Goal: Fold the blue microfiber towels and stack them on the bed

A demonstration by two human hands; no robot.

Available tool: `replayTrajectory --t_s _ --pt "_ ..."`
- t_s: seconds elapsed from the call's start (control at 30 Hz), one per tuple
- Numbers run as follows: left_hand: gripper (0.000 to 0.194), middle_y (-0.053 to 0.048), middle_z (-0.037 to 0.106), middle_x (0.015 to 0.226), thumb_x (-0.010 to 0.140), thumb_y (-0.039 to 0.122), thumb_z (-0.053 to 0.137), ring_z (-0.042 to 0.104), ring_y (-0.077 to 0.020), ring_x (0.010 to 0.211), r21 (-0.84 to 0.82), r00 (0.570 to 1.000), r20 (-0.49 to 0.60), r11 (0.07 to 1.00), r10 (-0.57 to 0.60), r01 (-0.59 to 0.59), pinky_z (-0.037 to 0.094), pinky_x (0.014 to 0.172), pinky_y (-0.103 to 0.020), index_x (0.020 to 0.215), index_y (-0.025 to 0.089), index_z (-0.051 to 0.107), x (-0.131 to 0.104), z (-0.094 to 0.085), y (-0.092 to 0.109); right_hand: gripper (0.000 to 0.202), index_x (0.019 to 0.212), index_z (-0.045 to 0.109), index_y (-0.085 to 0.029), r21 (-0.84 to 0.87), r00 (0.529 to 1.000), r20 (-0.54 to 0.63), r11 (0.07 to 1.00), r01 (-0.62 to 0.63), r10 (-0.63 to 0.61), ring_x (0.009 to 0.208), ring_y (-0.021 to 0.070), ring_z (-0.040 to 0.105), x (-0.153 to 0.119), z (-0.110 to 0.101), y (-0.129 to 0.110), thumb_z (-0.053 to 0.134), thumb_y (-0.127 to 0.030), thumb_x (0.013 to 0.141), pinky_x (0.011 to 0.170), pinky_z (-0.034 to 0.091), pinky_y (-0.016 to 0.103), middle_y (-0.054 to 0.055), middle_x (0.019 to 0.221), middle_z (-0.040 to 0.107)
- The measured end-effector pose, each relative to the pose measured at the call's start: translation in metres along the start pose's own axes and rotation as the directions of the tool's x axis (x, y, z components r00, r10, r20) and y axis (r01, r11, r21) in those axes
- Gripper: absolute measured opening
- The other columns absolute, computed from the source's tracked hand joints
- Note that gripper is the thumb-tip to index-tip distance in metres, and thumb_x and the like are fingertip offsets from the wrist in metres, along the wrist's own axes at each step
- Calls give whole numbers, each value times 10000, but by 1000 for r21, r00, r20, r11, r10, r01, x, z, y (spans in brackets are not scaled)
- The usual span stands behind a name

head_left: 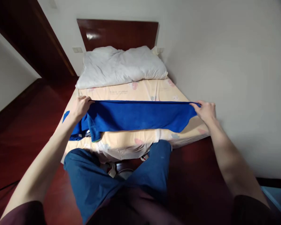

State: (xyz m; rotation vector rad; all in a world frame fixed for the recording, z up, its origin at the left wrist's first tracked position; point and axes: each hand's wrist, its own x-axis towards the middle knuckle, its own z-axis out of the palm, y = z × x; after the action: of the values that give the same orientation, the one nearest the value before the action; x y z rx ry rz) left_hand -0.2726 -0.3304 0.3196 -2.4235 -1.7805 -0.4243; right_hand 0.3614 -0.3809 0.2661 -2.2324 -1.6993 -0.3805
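Stretching a soft blue cloth (140, 115) (probably fleece) taut: left hand (80, 106), right hand (206, 111).

White pillow (121, 66) against dark wooden headboard (118, 32); patterned yellow sheet (135, 142); possibly shoes underneath.

You are looking at a royal blue garment (140, 116), a pale yellow sheet (131, 142) showing faint pink prints, a white pillow (121, 66) and a dark red-brown headboard (118, 32).
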Motion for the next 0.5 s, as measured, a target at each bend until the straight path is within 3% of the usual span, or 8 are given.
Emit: replayTrajectory --t_s 0.07,0.17,0.27,0.37,0.43,0.5 --pt "415 -142 682 1023 1042 403 411 602 -261 986 9 995 -21 995 -96 96 465 879 -359 1026 111 705 32 -2 8 335 1202 768 -119 34 999 -5 998 -51 51 955 209 682 18 -20 6 657 -359 997 847 421 320 221 1084 778" --pt "378 -124 704 1118 1038 362 422 621 -243 997 -19 992 -69 994 -104 103 452 834 -327 1091 117 704 55 -11 14 283 1228 756 -118 158 999 12 986 49 -52 1067 167 668 32 -41 18 560 -151 1026 919 407 278 202 1213 750" --pt "460 -68 696 1196 1081 348 326 617 -173 973 -47 992 -127 999 13 -19 453 826 -268 1198 88 687 52 -22 12 282 1193 770 -76 168 994 42 981 96 -104 1052 157 673 30 -51 32 554 -130 1021 923 407 278 235 1182 749" --pt "529 -57 694 1200 1099 330 260 619 -152 987 -35 981 -145 990 130 -137 471 856 -239 1241 31 672 36 -28 8 256 1144 795 -91 120 997 67 993 18 -26 986 180 686 16 -53 45 672 -242 977 878 427 302 236 1116 766" --pt "554 -60 702 1182 1101 316 234 629 -159 1005 -11 980 -114 986 162 -164 485 898 -244 1229 14 681 27 -29 6 249 1099 812 -106 134 995 87 989 -64 52 941 185 695 5 -52 53 748 -269 921 848 440 305 219 1072 779" --pt "555 -65 707 1201 1098 337 250 643 -175 1004 27 989 -83 992 122 -121 503 908 -269 1220 36 700 21 -28 3 243 1063 818 -92 183 982 152 973 -137 110 848 175 703 -4 -53 61 778 -257 890 817 455 306 213 946 788"
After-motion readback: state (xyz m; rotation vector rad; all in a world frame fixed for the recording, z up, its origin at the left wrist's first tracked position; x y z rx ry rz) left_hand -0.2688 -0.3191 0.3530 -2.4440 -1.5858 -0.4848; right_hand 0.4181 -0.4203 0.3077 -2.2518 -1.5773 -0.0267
